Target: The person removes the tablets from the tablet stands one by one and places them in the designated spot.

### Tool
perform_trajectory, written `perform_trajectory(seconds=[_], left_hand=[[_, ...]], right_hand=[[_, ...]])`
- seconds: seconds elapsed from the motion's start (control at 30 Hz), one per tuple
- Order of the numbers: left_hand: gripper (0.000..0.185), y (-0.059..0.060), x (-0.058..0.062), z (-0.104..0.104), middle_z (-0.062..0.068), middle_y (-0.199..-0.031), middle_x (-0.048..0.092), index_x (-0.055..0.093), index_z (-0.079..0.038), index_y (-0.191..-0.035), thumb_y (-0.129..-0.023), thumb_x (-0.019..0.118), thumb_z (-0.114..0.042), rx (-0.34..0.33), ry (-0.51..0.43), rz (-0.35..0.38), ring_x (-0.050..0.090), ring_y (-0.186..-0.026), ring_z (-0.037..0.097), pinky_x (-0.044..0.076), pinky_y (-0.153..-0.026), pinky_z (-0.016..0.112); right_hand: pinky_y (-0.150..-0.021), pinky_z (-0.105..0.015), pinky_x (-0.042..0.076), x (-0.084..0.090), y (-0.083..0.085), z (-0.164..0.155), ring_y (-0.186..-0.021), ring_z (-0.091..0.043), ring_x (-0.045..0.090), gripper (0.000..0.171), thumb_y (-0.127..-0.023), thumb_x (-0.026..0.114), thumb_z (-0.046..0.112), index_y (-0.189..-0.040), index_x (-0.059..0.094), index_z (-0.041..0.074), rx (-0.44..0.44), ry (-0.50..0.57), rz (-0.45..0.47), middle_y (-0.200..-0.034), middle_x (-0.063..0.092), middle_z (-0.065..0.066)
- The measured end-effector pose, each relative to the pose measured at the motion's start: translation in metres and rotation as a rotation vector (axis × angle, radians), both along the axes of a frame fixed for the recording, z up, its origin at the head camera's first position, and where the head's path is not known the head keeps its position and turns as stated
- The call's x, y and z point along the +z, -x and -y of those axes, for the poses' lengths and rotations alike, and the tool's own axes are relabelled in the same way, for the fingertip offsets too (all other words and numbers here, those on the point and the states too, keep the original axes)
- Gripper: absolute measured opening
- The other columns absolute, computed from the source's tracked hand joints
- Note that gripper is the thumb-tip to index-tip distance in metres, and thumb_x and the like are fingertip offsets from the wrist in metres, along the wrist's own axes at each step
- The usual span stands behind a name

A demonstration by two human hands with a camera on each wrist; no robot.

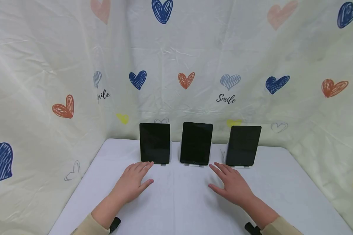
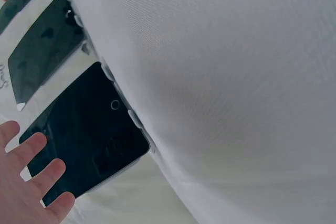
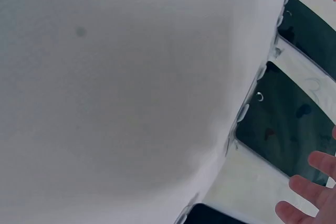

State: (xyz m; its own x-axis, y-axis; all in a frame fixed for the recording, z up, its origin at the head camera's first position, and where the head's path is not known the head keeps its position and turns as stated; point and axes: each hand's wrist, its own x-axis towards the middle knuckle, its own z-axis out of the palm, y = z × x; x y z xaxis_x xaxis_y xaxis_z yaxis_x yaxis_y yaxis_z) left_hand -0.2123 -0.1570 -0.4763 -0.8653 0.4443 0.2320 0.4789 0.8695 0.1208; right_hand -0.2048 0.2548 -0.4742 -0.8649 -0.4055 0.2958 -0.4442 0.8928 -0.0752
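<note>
Three dark-screened tablets stand upright on small stands in a row at the back of a white table [image 1: 179,205]: left tablet [image 1: 154,143], middle tablet [image 1: 196,143], right tablet [image 1: 243,145]. My left hand [image 1: 134,181] lies flat on the table, fingers straight, fingertips just short of the left tablet's stand. My right hand [image 1: 231,184] lies flat too, fingers spread, tips near the right tablet's base. Neither hand holds anything. The left wrist view shows the left tablet [image 2: 89,135] beyond my left hand [image 2: 26,187]. The right wrist view shows the middle tablet [image 3: 286,129] and my right hand [image 3: 315,192].
A cream cloth backdrop [image 1: 47,65] printed with hearts and "Smile" closes the table in at the back and on both sides. Black wrist straps [image 1: 115,224] sit below each sleeve. Bare tabletop [image 3: 131,77] stretches toward me from the hands.
</note>
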Motion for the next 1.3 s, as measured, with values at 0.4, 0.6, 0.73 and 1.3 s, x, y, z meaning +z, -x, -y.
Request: perform_trajectory(seconds=[0.4,0.6,0.73,1.3], left_hand=[[0.068,0.006,-0.002,0.003,0.003,-0.151,0.045,0.034,-0.021,-0.156,-0.099,0.052,-0.054,0.008,-0.069,-0.007,0.04,-0.137,0.027,0.031,-0.112,0.05],[0.069,0.011,-0.002,0.007,0.003,-0.151,0.045,0.035,-0.02,-0.155,-0.098,0.052,-0.055,0.041,-0.066,-0.011,0.041,-0.137,0.027,0.032,-0.111,0.051],[0.069,0.015,0.0,0.01,0.004,-0.15,0.046,0.035,-0.019,-0.155,-0.098,0.054,-0.053,0.049,-0.086,-0.015,0.042,-0.136,0.028,0.032,-0.11,0.053],[0.069,0.031,0.003,0.028,0.01,-0.145,0.049,0.036,-0.014,-0.154,-0.098,0.058,-0.047,0.095,-0.135,-0.05,0.045,-0.132,0.033,0.034,-0.107,0.056]], right_hand=[[-0.102,-0.06,0.04,0.001,0.01,0.015,-0.129,-0.033,0.049,0.076,-0.088,0.063,0.062,-0.151,0.044,0.023,-0.002,0.045,0.026,-0.145,0.051,-0.007],[-0.099,-0.057,0.044,0.0,0.017,0.023,-0.127,-0.031,0.052,0.073,-0.09,0.06,0.062,-0.149,0.046,0.022,-0.008,0.075,0.018,-0.142,0.054,-0.006],[-0.101,-0.056,0.043,0.002,0.023,0.03,-0.126,-0.032,0.052,0.072,-0.091,0.06,0.061,-0.149,0.046,0.021,-0.024,0.09,0.042,-0.141,0.055,-0.007],[-0.1,-0.053,0.045,0.006,0.04,0.062,-0.127,-0.032,0.051,0.071,-0.092,0.057,0.061,-0.151,0.042,0.024,-0.091,0.186,0.152,-0.141,0.054,-0.009]])
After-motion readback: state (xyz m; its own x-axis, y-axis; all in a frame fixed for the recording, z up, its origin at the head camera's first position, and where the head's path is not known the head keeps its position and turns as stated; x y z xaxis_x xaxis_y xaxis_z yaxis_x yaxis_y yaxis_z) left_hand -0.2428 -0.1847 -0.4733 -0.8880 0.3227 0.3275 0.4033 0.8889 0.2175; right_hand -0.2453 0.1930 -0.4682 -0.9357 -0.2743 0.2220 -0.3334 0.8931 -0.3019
